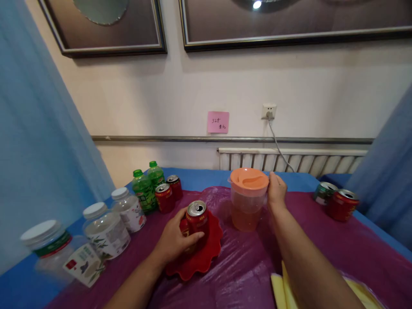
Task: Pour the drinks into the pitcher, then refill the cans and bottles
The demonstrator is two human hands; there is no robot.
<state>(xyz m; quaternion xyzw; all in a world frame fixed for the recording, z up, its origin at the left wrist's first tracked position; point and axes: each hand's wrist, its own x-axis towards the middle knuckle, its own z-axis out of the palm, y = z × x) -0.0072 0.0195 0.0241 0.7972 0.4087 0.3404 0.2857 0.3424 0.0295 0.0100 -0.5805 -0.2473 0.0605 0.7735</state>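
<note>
Left hand [174, 238] clamps fingers round a red can [198, 221], likely steadying it; right hand [277, 191] grips the pitcher [247, 206] at right.

Picture frames [298, 23] chopped up top
left hand [174, 238] partly hides red plate [193, 268], pink note [218, 122] scribble's kinda too tiny

A pale wall [154, 98] stood on the far side, with two framed pictures [103, 32], a pink note [218, 122] and a socket [268, 110] above a metal rail [161, 138] and white radiator [289, 151]. Blue curtains [41, 128] flanked the blue-and-purple-covered counter [206, 176] left and right.
</note>
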